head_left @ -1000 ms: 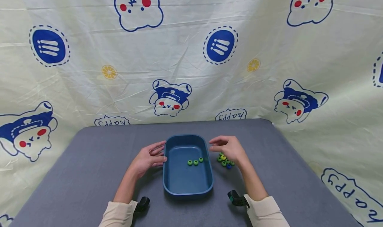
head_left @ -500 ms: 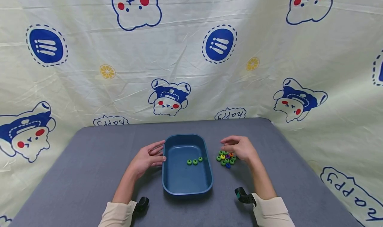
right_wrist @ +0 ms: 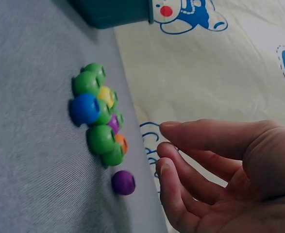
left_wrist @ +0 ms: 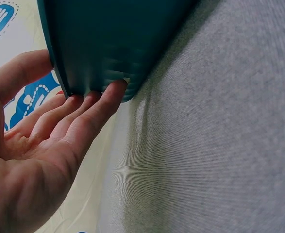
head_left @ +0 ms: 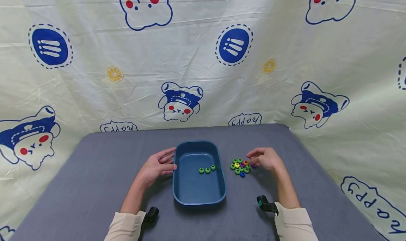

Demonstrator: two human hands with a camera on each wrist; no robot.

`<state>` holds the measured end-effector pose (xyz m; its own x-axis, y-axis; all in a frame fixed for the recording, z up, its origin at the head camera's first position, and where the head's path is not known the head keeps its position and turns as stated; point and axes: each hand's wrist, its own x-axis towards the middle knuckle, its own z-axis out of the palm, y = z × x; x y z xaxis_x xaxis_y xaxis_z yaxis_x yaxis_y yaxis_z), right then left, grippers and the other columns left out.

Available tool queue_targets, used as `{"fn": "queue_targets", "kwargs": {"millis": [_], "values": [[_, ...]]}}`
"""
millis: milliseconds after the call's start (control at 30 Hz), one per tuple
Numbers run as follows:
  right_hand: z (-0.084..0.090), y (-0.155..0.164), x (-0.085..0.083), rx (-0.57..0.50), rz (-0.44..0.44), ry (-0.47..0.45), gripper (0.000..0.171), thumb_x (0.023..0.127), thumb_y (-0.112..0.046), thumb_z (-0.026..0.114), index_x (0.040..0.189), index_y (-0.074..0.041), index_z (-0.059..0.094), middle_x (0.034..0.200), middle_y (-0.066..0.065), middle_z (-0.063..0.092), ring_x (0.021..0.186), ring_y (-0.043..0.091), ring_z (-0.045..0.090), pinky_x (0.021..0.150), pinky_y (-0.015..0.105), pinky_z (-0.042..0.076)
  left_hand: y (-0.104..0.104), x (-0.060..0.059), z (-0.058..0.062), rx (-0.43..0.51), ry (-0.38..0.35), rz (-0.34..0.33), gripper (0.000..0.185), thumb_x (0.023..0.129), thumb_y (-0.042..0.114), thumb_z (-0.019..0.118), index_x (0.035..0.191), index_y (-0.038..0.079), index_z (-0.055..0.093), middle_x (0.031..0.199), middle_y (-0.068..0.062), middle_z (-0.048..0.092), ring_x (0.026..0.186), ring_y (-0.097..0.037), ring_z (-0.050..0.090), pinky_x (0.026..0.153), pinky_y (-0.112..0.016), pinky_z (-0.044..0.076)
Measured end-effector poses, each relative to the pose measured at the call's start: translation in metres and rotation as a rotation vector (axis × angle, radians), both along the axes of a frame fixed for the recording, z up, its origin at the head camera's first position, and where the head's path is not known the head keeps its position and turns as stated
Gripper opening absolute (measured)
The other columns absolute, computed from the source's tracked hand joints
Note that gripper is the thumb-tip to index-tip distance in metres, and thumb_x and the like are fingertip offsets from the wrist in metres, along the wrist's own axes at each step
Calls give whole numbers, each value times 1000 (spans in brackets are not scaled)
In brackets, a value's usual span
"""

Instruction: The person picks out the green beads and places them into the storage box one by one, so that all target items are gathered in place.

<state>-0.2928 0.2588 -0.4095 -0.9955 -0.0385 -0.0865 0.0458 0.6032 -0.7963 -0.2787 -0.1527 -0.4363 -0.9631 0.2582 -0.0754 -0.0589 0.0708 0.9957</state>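
Note:
A dark blue tray (head_left: 219,193) sits mid-table with three green beads (head_left: 207,170) lying inside it. My left hand (head_left: 157,166) rests against the tray's left wall (left_wrist: 93,53), fingers straight and touching it. To the tray's right lies a cluster of beads (head_left: 241,167), mostly green with yellow, orange, purple and blue ones (right_wrist: 99,124). My right hand (head_left: 264,158) hovers just right of the cluster, fingers loosely curled and holding nothing. A single purple bead (right_wrist: 123,182) lies nearest its fingertips (right_wrist: 165,167).
The grey table (head_left: 95,170) is backed and flanked by a cream cartoon-print cloth (head_left: 203,57). The table's edges lie behind the tray and to the far right (head_left: 304,145). Black wrist mounts (head_left: 265,204) show near both cuffs.
My right hand has drawn back from the tray's right rim to the right side of the bead cluster, uncovering the beads. The left hand and the tray have stayed put.

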Motion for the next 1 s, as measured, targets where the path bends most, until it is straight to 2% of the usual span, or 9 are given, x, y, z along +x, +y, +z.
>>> {"fn": "queue_targets", "kwargs": {"millis": [100,367,800,1000], "values": [[-4,1,-1,9,-1,-19,23,84,-2,72,106,3,74,89,5,75,82,21,65,74,37,55,0,0,0,3,-1,-1,66,93,-1,70,153,8,44,156,-21,45,139,-40,50,92,-42,59],[-9,3,-2,5,54,-57,24,81,4,69,104,5,74,94,12,75,79,21,65,67,36,56,0,0,0,12,2,-7,67,93,-2,70,153,8,43,156,-20,45,139,-40,50,92,-41,59],[-16,3,-6,93,116,-44,23,80,8,68,101,2,76,98,16,74,76,21,60,63,36,55,0,1,0,7,11,1,66,92,-2,70,153,8,44,155,-20,46,138,-40,50,92,-42,59],[-18,2,-7,117,108,-32,23,80,8,69,100,1,77,97,15,75,73,20,60,60,35,53,0,0,-1,9,11,2,66,92,-2,70,153,8,44,155,-20,47,138,-39,51,92,-42,59]]}}
